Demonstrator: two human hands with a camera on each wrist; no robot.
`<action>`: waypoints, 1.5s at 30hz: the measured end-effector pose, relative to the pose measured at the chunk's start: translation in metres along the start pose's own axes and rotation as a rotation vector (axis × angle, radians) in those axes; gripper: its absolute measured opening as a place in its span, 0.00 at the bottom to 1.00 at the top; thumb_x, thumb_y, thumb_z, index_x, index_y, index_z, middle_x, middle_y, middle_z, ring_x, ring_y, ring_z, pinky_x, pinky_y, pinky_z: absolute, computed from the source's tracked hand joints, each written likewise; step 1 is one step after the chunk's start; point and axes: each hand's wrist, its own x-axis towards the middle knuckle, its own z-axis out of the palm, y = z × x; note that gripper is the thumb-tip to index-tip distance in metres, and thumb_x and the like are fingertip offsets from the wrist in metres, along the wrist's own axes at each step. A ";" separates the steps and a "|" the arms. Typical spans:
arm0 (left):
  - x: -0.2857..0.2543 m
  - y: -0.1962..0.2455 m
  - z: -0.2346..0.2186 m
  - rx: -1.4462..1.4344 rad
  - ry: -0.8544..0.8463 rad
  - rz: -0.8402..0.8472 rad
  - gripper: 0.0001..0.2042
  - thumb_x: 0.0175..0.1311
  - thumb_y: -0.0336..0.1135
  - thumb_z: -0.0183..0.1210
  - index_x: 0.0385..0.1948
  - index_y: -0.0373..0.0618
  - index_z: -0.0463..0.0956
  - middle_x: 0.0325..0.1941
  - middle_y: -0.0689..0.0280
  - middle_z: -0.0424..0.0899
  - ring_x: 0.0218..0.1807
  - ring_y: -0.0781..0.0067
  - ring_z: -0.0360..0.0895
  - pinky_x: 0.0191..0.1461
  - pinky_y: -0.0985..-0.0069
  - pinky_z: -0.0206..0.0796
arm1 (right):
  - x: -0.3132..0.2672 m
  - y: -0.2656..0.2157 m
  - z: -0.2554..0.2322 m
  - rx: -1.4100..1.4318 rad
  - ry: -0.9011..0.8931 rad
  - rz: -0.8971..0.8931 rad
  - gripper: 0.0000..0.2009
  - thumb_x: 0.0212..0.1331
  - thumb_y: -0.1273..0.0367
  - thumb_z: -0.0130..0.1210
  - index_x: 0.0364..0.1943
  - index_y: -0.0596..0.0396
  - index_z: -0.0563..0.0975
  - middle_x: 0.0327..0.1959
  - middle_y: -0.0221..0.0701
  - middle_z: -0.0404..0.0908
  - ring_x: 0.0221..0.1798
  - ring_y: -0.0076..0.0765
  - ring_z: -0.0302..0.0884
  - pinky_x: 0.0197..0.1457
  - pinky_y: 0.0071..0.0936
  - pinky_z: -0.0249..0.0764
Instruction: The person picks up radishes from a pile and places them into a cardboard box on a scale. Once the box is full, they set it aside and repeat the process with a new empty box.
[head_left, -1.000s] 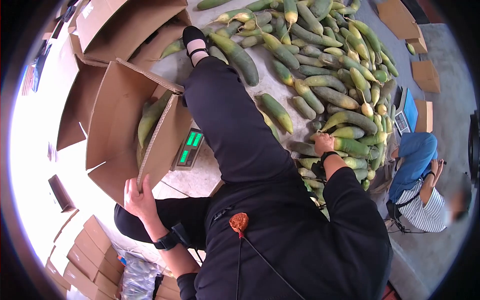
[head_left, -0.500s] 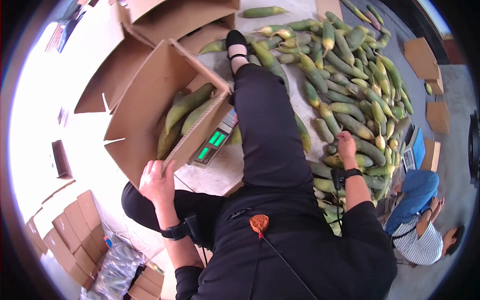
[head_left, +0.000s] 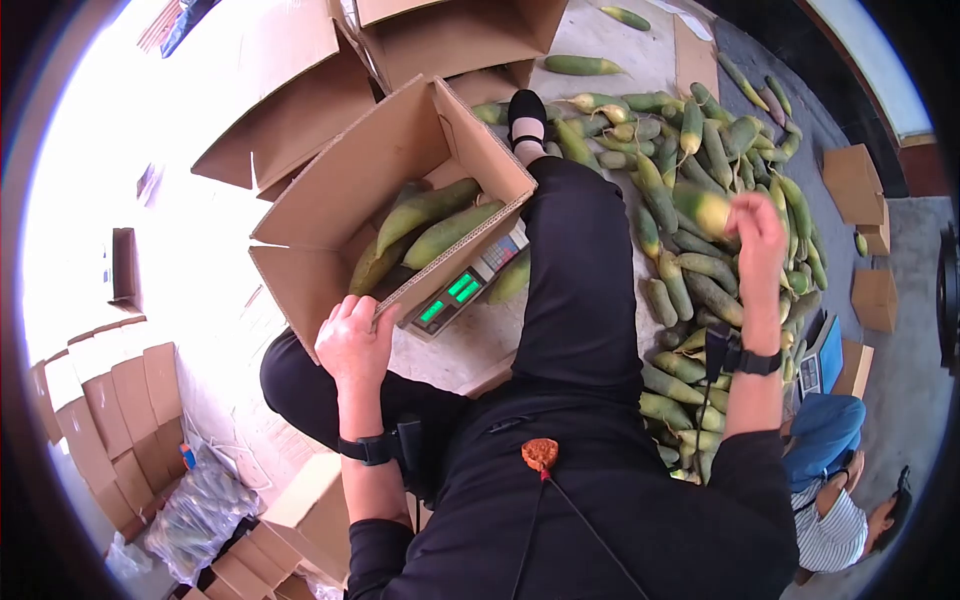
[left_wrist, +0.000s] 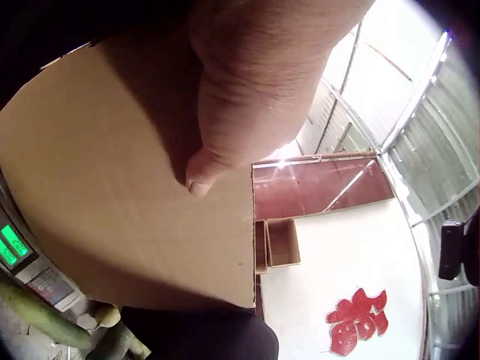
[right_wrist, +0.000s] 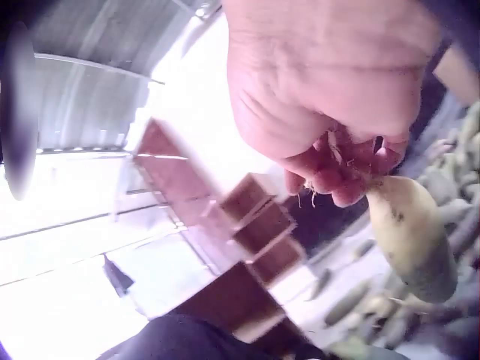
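My right hand (head_left: 758, 245) pinches a green radish (right_wrist: 412, 244) by its thin root end, and the radish hangs pale end up over the pile. In the head view that radish is blurred. My left hand (head_left: 355, 345) grips the near rim of an open cardboard box (head_left: 330, 190), its thumb lying flat against the outer wall in the left wrist view. Several green radishes (head_left: 430, 215) lie inside the box. A digital scale (head_left: 465, 285) with lit green digits shows beside the box, close to my bent leg.
A wide heap of green radishes (head_left: 690, 270) covers the floor on the right. More open boxes (head_left: 455, 40) stand beyond mine. Stacked cartons (head_left: 115, 400) and a plastic-wrapped bundle (head_left: 200, 515) lie at lower left. Another person (head_left: 830, 510) sits at far right, near a second scale (head_left: 820, 360).
My right hand has gone from reaching into the pile to holding a radish above it. My left hand keeps its grip on the box rim. The head view has shifted, showing more inside the box.
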 end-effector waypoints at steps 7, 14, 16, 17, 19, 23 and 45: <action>0.001 0.001 -0.002 -0.012 0.018 0.001 0.13 0.47 0.43 0.64 0.19 0.44 0.73 0.24 0.64 0.75 0.30 0.58 0.76 0.32 0.65 0.67 | 0.083 -0.176 0.035 0.335 -0.201 -0.549 0.06 0.62 0.76 0.44 0.35 0.60 0.74 0.27 0.28 0.74 0.33 0.23 0.71 0.38 0.21 0.69; 0.000 0.000 0.000 -0.004 0.011 0.008 0.14 0.47 0.44 0.64 0.19 0.44 0.73 0.23 0.63 0.75 0.30 0.57 0.76 0.32 0.65 0.66 | 0.092 -0.239 0.129 0.604 -0.690 -0.333 0.06 0.61 0.73 0.48 0.39 0.54 0.76 0.31 0.35 0.76 0.33 0.23 0.73 0.36 0.16 0.72; 0.000 0.000 0.001 -0.004 0.016 0.010 0.14 0.48 0.44 0.64 0.20 0.44 0.73 0.23 0.63 0.75 0.30 0.57 0.76 0.31 0.65 0.66 | 0.093 -0.224 0.205 0.691 -0.601 -0.378 0.08 0.55 0.74 0.48 0.34 0.57 0.79 0.23 0.29 0.77 0.29 0.24 0.75 0.36 0.20 0.71; 0.000 0.001 0.000 -0.001 0.013 0.013 0.14 0.48 0.44 0.64 0.20 0.44 0.73 0.23 0.63 0.75 0.30 0.57 0.76 0.31 0.65 0.66 | 0.086 -0.220 0.220 0.592 -0.592 -0.454 0.08 0.53 0.73 0.48 0.34 0.54 0.80 0.25 0.31 0.79 0.30 0.28 0.77 0.37 0.24 0.72; 0.000 0.002 -0.001 0.032 0.014 0.011 0.13 0.48 0.43 0.64 0.18 0.46 0.72 0.24 0.67 0.75 0.31 0.62 0.75 0.33 0.67 0.66 | 0.067 -0.215 0.244 0.378 -0.543 -0.591 0.09 0.52 0.71 0.49 0.33 0.48 0.81 0.28 0.34 0.81 0.34 0.36 0.79 0.41 0.32 0.74; -0.001 0.001 0.002 0.048 -0.019 -0.008 0.13 0.48 0.44 0.64 0.20 0.46 0.72 0.25 0.66 0.75 0.31 0.61 0.76 0.33 0.66 0.67 | 0.037 -0.201 0.268 0.154 -0.690 -0.692 0.07 0.54 0.72 0.50 0.33 0.51 0.79 0.28 0.37 0.81 0.34 0.43 0.78 0.38 0.34 0.72; 0.000 0.006 0.010 0.068 0.042 0.035 0.13 0.48 0.42 0.65 0.23 0.44 0.75 0.27 0.64 0.77 0.32 0.59 0.76 0.32 0.67 0.67 | -0.072 0.267 0.087 -0.588 -0.449 0.380 0.12 0.49 0.69 0.56 0.39 0.55 0.77 0.39 0.46 0.80 0.45 0.52 0.76 0.48 0.40 0.72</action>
